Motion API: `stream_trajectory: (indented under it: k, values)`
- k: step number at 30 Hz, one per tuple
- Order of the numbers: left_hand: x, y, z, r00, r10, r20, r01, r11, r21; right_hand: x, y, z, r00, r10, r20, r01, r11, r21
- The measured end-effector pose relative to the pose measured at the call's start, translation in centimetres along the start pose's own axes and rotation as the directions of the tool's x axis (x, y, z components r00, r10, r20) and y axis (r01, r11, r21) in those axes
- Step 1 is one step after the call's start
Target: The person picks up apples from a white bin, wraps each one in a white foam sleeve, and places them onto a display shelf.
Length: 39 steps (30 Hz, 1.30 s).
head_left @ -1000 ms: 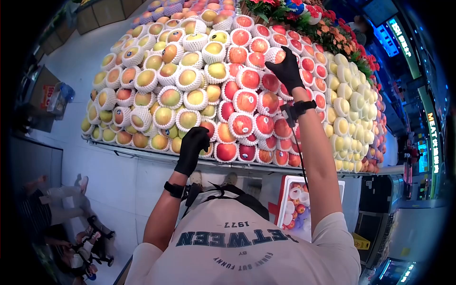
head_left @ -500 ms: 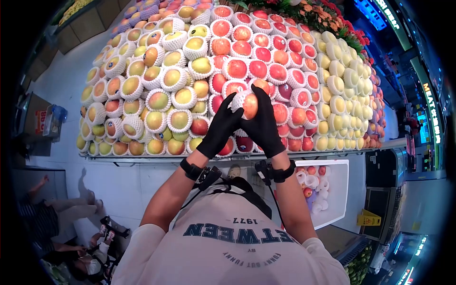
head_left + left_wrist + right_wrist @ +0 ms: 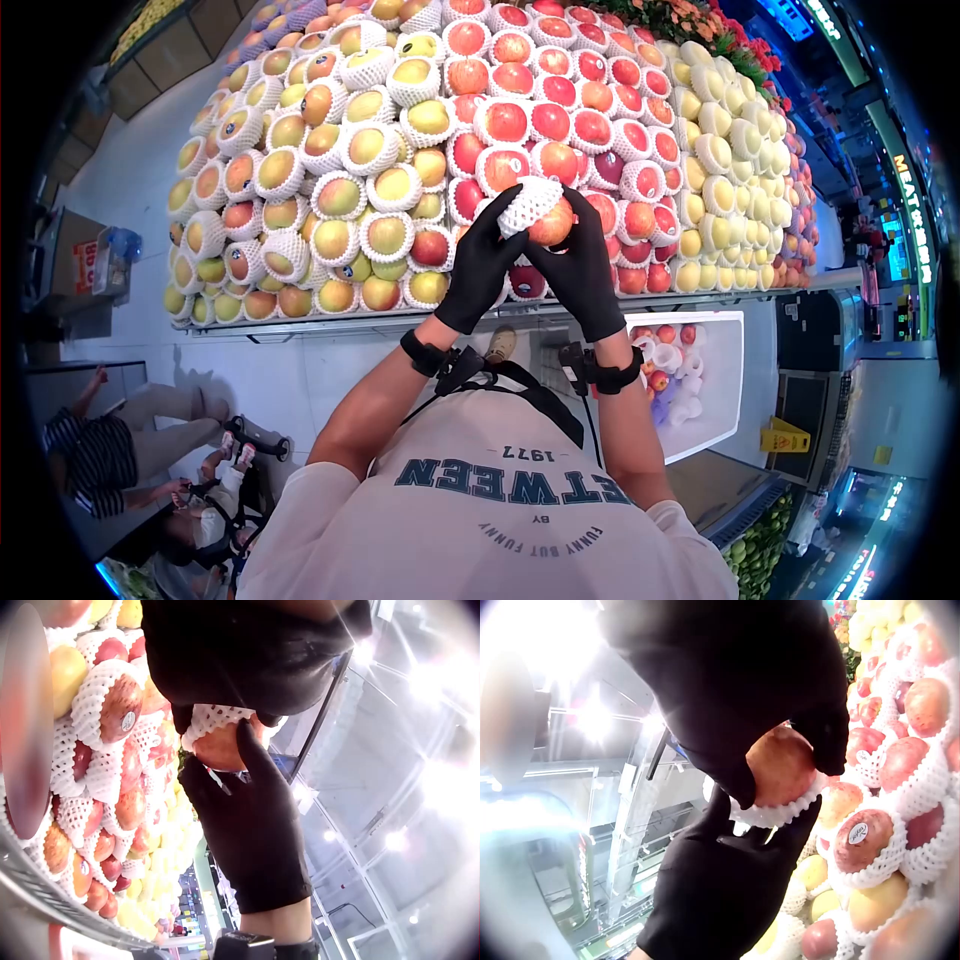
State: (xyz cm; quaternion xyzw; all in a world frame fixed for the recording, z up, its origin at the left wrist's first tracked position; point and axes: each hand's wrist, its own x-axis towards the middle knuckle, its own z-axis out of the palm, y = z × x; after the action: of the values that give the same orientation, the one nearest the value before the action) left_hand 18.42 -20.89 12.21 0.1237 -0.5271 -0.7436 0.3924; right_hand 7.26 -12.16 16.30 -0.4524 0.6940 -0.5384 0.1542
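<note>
Both hands, in black gloves, hold one red apple [image 3: 549, 229] in front of the fruit display. A white foam net [image 3: 529, 203] covers the apple's left and upper side, and bare red skin shows on the right. My left hand [image 3: 480, 268] grips the netted side, with its thumb near the net's edge. My right hand [image 3: 583, 275] curls round the bare side, fingers and thumb on the skin. In the right wrist view the apple [image 3: 781, 766] sits between right thumb and fingers, while the net [image 3: 780, 814] rests in the left hand below.
Behind the hands slopes a display of netted red apples [image 3: 505, 122], with yellow-green fruit [image 3: 385, 235] to the left and pale yellow fruit [image 3: 715, 155] to the right. A white box [image 3: 715, 425] with apples and loose nets stands at lower right. Other people [image 3: 150, 430] are at lower left.
My right hand has come back from the upper red apples with an apple, and my left hand has risen from the front edge to meet it. The apple has since turned in both hands.
</note>
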Motion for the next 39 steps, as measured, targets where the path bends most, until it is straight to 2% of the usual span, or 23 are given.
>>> stream_trajectory:
  k: [3,5,7,10,11,13,14,17,19,20,21,22,23,24,26,28,31,32,34,35,37,38,39]
  values:
    - [-0.5,0.1,-0.7,0.999,-0.033,-0.011,0.033,0.999,0.016,0.1,0.1,0.8,0.988,-0.153,-0.004,0.151,0.979,-0.14]
    - [-0.7,-0.1,-1.2,0.999,-0.027,-0.034,0.025,0.998,-0.055,-0.2,-0.3,1.2,0.991,-0.131,-0.017,0.127,0.979,-0.158]
    - [-0.8,-0.3,-1.3,0.989,0.08,-0.124,-0.068,0.993,0.096,-0.8,-0.3,1.4,0.994,-0.103,-0.025,0.094,0.965,-0.245]
    - [-1.3,-0.1,-2.0,0.96,-0.151,-0.235,0.149,0.988,-0.025,-1.4,0.0,1.2,0.995,-0.096,-0.036,0.09,0.983,-0.158]
    - [-1.1,-1.4,-2.9,0.977,0.071,-0.201,-0.006,0.952,0.305,-1.5,0.0,1.0,0.994,-0.1,-0.046,0.094,0.989,-0.116]
    - [-1.3,-1.3,-3.4,0.972,-0.024,-0.233,0.045,0.995,0.085,-1.9,-0.1,0.2,0.992,-0.112,-0.059,0.101,0.981,-0.164]
    - [-1.3,-1.1,-3.6,0.976,0.038,-0.216,-0.001,0.986,0.166,-2.1,-0.2,-0.2,0.993,-0.094,-0.071,0.082,0.985,-0.151]
    - [-1.9,0.1,-4.1,0.973,-0.128,-0.194,0.153,0.981,0.116,-2.6,0.0,-1.8,0.992,-0.063,-0.106,0.04,0.978,-0.204]
    - [-2.2,-0.5,-4.9,0.992,-0.044,-0.114,0.072,0.965,0.253,-3.1,1.0,-3.4,0.992,-0.034,-0.12,-0.001,0.959,-0.284]
    - [-2.4,-0.9,-4.8,0.984,-0.111,-0.14,0.125,0.987,0.102,-3.4,1.6,-4.2,0.992,-0.026,-0.121,-0.008,0.963,-0.269]
    - [-2.5,-1.0,-4.5,0.972,-0.178,-0.156,0.172,0.984,-0.051,-3.8,2.5,-5.0,0.987,0.067,-0.144,-0.08,0.993,-0.084]
    - [-2.6,-0.7,-4.2,0.99,-0.096,-0.107,0.114,0.977,0.178,-4.3,3.6,-5.7,0.976,0.156,-0.151,-0.141,0.984,0.108]
    - [-2.8,-1.5,-4.1,0.991,-0.079,-0.111,0.1,0.974,0.201,-4.7,4.3,-6.4,0.961,0.238,-0.141,-0.188,0.936,0.298]
    - [-3.1,-1.8,-4.0,1.0,-0.018,-0.022,0.026,0.878,0.477,-5.3,4.3,-6.9,0.926,0.362,-0.106,-0.24,0.782,0.576]
    - [-3.6,-2.6,-4.0,0.988,0.074,0.135,-0.152,0.619,0.77,-6.6,6.8,-8.6,0.946,0.315,-0.076,-0.223,0.803,0.552]
    - [-3.7,-3.5,-3.5,0.954,0.163,0.253,-0.299,0.42,0.857,-7.0,5.5,-9.6,0.962,0.205,-0.18,-0.143,0.94,0.309]
    - [-4.2,-4.5,-1.9,0.981,0.047,0.19,-0.18,0.596,0.783,-7.7,4.0,-11.3,0.949,0.025,-0.315,-0.079,0.984,-0.16]
    - [-4.2,-6.5,-2.3,0.982,-0.039,0.183,-0.118,0.63,0.768,-8.0,4.3,-12.0,0.939,0.012,-0.344,-0.079,0.98,-0.182]
    - [-3.9,-4.7,1.6,0.982,-0.17,0.079,0.129,0.92,0.369,-8.7,5.0,-13.8,0.931,-0.039,-0.364,-0.07,0.957,-0.281]
    - [-4.0,-4.3,2.7,0.977,-0.189,0.095,0.142,0.92,0.365,-9.3,5.2,-14.8,0.932,-0.069,-0.355,-0.065,0.933,-0.354]
    - [-4.5,-5.0,3.7,0.969,-0.192,0.155,0.107,0.893,0.437,-11.0,6.7,-16.9,0.924,0.104,-0.367,-0.171,0.973,-0.156]
    - [-4.6,-5.7,3.6,0.931,-0.351,0.099,0.28,0.862,0.422,-11.7,8.5,-17.8,0.908,0.124,-0.399,-0.154,0.987,-0.043]
    - [-4.9,-6.6,4.2,0.924,-0.378,0.056,0.335,0.871,0.36,-12.6,9.7,-19.2,0.932,0.002,-0.362,-0.1,0.963,-0.252]
